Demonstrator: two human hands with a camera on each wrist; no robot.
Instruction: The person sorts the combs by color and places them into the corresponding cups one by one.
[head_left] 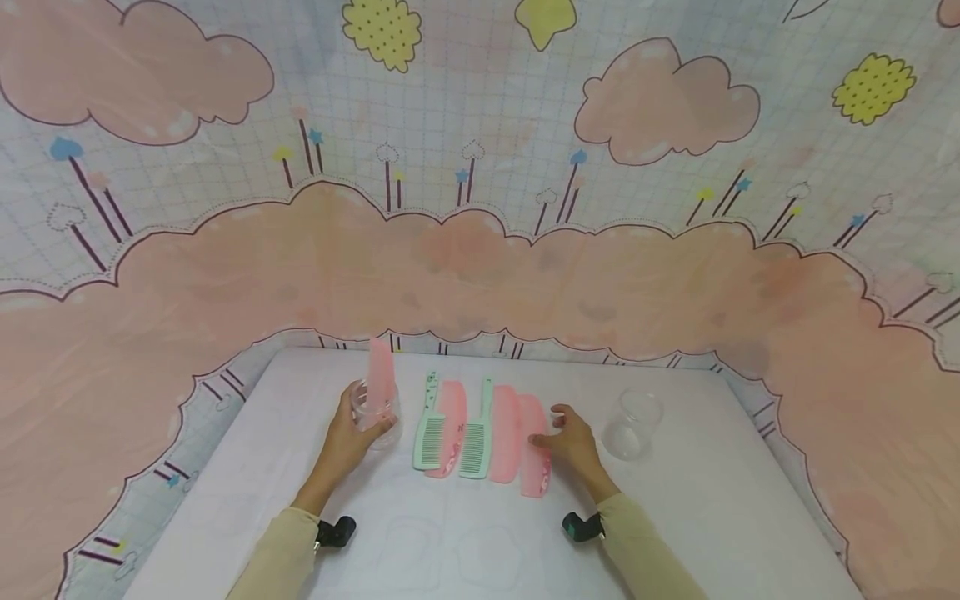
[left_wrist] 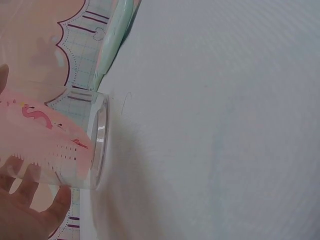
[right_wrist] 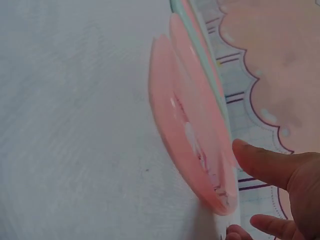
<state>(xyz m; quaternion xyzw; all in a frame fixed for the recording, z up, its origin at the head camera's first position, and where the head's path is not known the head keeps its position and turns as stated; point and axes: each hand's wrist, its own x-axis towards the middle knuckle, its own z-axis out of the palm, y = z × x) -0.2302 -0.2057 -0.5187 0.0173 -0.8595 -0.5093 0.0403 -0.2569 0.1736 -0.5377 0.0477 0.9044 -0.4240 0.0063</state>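
Note:
On the left, my left hand (head_left: 347, 437) grips a clear cup (head_left: 387, 435), its fingers and thumb around the wall. A pink comb (head_left: 381, 367) stands upright in that cup; in the left wrist view its flamingo print (left_wrist: 37, 117) shows through the side. My right hand (head_left: 573, 446) is at the rightmost pink comb (head_left: 534, 417), thumb over its edge and fingers spread, not closed around it. This comb lies flat beside another pink comb (head_left: 506, 433). The right wrist view shows the right thumb (right_wrist: 265, 162) straight, close to the comb's edge.
Left of those lie two mint-green handled combs (head_left: 430, 446) (head_left: 474, 454) and a pink comb (head_left: 453, 400) between them. A second clear cup (head_left: 626, 437) stands to the right of my right hand. A cloud-patterned cloth (head_left: 487, 275) rises behind the white table (head_left: 450, 558).

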